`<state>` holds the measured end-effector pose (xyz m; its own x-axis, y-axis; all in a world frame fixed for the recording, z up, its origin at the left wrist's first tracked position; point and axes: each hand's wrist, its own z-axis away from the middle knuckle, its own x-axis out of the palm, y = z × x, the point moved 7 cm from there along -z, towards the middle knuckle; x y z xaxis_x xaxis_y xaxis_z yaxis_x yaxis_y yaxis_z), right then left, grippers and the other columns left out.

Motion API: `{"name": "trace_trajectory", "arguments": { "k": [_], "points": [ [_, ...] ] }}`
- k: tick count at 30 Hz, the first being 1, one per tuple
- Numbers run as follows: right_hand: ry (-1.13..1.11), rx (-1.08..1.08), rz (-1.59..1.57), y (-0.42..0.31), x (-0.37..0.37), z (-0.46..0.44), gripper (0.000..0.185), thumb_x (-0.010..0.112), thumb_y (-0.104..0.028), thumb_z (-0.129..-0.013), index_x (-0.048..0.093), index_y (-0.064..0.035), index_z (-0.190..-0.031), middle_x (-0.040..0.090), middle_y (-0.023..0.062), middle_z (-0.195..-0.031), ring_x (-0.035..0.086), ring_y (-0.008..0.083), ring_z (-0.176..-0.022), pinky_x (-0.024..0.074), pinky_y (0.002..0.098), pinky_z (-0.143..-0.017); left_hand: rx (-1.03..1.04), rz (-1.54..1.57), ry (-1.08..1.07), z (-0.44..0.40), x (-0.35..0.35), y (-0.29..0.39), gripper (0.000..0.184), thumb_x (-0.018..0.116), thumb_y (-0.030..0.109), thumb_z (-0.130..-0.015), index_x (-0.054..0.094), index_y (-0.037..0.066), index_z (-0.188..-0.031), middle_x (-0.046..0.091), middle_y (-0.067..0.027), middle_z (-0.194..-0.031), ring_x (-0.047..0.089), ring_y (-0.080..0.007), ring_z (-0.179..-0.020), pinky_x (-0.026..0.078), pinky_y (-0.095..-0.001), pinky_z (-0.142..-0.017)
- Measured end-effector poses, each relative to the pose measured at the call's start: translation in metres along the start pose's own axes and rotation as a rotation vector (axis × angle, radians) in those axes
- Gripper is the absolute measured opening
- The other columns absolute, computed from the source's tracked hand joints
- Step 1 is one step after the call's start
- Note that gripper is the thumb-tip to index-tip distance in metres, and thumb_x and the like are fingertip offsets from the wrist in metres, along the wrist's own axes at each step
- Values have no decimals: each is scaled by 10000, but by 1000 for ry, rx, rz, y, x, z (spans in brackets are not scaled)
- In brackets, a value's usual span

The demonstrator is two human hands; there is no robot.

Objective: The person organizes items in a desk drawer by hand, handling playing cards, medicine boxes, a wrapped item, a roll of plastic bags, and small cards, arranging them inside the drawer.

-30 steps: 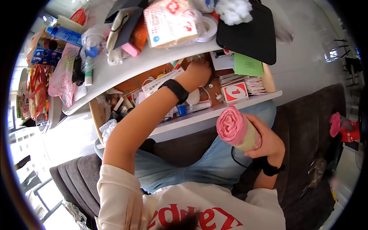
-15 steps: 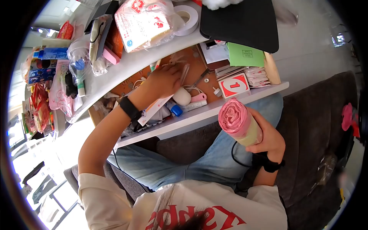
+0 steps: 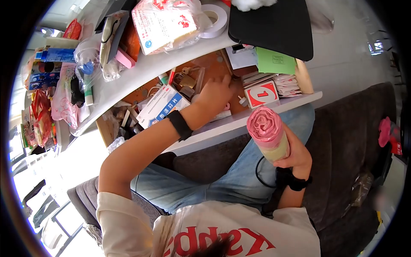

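Note:
My right hand (image 3: 297, 152) is wrapped round a roll of pink plastic bags (image 3: 264, 124) with a pale yellow band, held upright in front of the drawer. My left hand (image 3: 215, 96) is inside the open drawer (image 3: 201, 139), palm down, fingers bent and slightly apart. I see nothing held in it, though its underside is hidden. Beside its wrist lies a white and blue medicine box (image 3: 162, 107). Just beyond are a brass padlock (image 3: 187, 80) and a clear plastic strip (image 3: 200, 80). An UNO card stack (image 3: 262, 95) sits to its right.
On the tabletop above the drawer are a plastic bag with a white pack (image 3: 165, 28), a tape roll (image 3: 215, 21) and a black flat pad (image 3: 272, 30). Bagged items (image 3: 66, 96) crowd the left. A green booklet (image 3: 276, 61) lies in the drawer's right part.
My left hand has moved right within the drawer, uncovering the padlock. The medicine box now lies with its broad printed face showing. My right hand still holds the roll, almost unmoved.

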<state>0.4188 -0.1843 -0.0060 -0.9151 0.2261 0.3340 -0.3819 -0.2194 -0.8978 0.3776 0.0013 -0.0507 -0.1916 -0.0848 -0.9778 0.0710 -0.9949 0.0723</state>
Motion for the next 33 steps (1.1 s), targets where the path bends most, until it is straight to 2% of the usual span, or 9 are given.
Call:
{"name": "trace_trajectory", "arguments": {
  "k": [3, 6, 9, 21, 24, 25, 27, 31, 33],
  "points": [
    [17, 0, 2, 7, -4, 3, 973, 778, -138, -561, 255, -5, -1371, 405, 82, -1306, 381, 165, -1207, 282, 295, -1008, -44, 52, -80, -2, 9, -7, 206, 608, 88, -666, 634, 39, -864, 575, -131, -943, 577, -275, -888, 476, -355, -762],
    [16, -11, 19, 9, -4, 0, 972, 777, -149, -567, 253, -3, -1372, 402, 82, -1308, 378, 163, -1209, 279, 293, -1009, -39, 100, 68, 5, 8, -14, 116, 602, 78, -664, 644, 36, -763, 587, -140, -888, 581, -292, -864, 488, -360, -738],
    [17, -11, 20, 8, -3, -1, 969, 776, -156, -572, 252, -2, -1372, 402, 83, -1308, 377, 162, -1210, 278, 292, -1009, -71, 246, 8, 12, 13, -21, 107, 593, 73, -676, 645, 32, -760, 585, -148, -889, 585, -300, -845, 498, -363, -720],
    [44, 6, -53, 13, 2, 0, 962, 775, -157, -579, 251, 3, -1370, 412, 73, -1292, 390, 156, -1193, 286, 288, -1001, -165, 117, -57, 38, 8, -28, 154, 580, 154, -748, 642, 33, -676, 601, -168, -684, 619, -310, -667, 513, -384, -630],
    [81, 31, -58, 15, 1, 1, 1006, 810, -236, -554, 264, 7, -1363, 419, 72, -1300, 411, 157, -1186, 302, 299, -995, -246, 115, -205, 35, 16, -32, 137, 585, 156, -741, 648, 35, -755, 609, -158, -742, 624, -284, -736, 512, -370, -651],
    [94, 45, -53, 16, 1, 2, 1030, 827, -276, -542, 270, 10, -1360, 422, 72, -1305, 420, 159, -1183, 309, 305, -992, -237, 58, -148, 34, 11, -27, 143, 587, 156, -736, 642, 38, -797, 606, -151, -797, 611, -274, -790, 503, -362, -681],
    [74, 27, -68, 15, 2, 1, 998, 803, -203, -558, 258, 4, -1368, 428, 67, -1283, 409, 149, -1179, 301, 289, -990, -228, -48, -34, 30, 4, -13, 194, 592, 155, -726, 630, 44, -880, 601, -137, -908, 586, -254, -899, 486, -344, -742],
    [136, 83, -70, 22, -1, 7, 976, 798, -166, -561, 264, 6, -1360, 452, 71, -1254, 435, 153, -1154, 327, 294, -973, 29, -46, 242, 13, 15, 19, 281, 573, 158, -728, 592, 57, -989, 540, -98, -1082, 496, -231, -1039, 420, -326, -841],
    [187, 44, -44, 22, -2, 6, 962, 815, -229, -550, 296, 38, -1314, 492, 156, -1189, 511, 246, -1078, 376, 382, -960, 109, 25, 330, 3, 24, 22, 307, 556, 160, -739, 584, 59, -1027, 525, -85, -1124, 476, -231, -1059, 401, -327, -858]
  ]
}}
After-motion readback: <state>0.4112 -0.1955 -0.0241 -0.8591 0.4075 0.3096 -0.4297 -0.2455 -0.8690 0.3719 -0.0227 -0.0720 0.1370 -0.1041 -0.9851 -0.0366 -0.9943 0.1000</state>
